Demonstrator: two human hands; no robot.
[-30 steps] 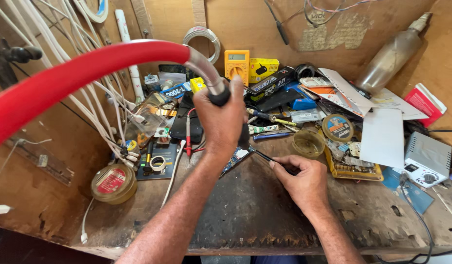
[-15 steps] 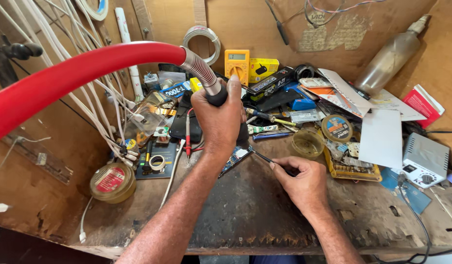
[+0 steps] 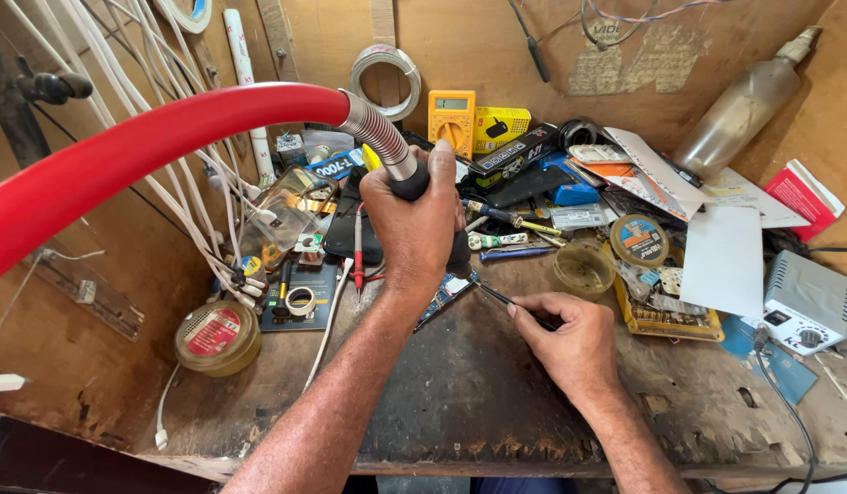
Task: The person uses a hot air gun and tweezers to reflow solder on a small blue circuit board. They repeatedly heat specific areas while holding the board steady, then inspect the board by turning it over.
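The left hand [image 3: 414, 229] wraps its grip tight around the black hot-air handle [image 3: 421, 183], held upright over a small circuit board [image 3: 446, 291] near the tabletop [image 3: 460, 393] middle. The red hose [image 3: 149, 146] arcs off left. The right hand [image 3: 574, 343] pinches thin tweezers [image 3: 495, 295] toward the board. Clutter crowds the back edge; bare worn wood lies along the front edge.

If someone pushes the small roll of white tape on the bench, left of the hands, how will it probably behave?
The small roll of white tape lies flat on a dark card, so it would probably slide, not roll. It looks thin and hollow, so likely light. Stood on edge, it might roll toward the round yellow tin.
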